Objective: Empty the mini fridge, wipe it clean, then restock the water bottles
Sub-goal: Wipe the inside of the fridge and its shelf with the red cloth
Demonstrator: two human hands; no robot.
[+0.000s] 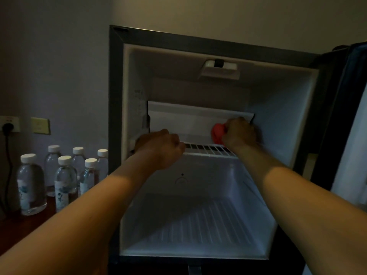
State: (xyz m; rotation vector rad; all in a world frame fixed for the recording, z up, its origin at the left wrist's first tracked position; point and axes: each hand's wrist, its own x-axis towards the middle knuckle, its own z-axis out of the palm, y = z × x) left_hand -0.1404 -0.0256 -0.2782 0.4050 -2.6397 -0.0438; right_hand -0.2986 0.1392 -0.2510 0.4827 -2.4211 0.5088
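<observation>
Nearest you, the fridge [127,195] floor is bare, so the emptying looks done and you are in the wiping step. Above it, your left hand [160,149] rests at the front left of the wire shelf [208,150], fingers curled over its edge as if to steady it; how firmly they grip I cannot tell. Further in, your right hand [239,133] is bunched around the red cloth [216,132], which pokes out to the left of your knuckles and presses against the white panel [178,120] above the shelf. The cloth is soft and light, so it will fold wherever you squeeze; keep it wadded in the palm and push flat so it does not snag in the wires. The shelf is probably stiff but loose in its slots, so hold its front rail. Off to the left, well apart from both hands, six bottles [65,181] stand capped on the table [23,221], awaiting restocking; they are likely slick, so take each round the body.
</observation>
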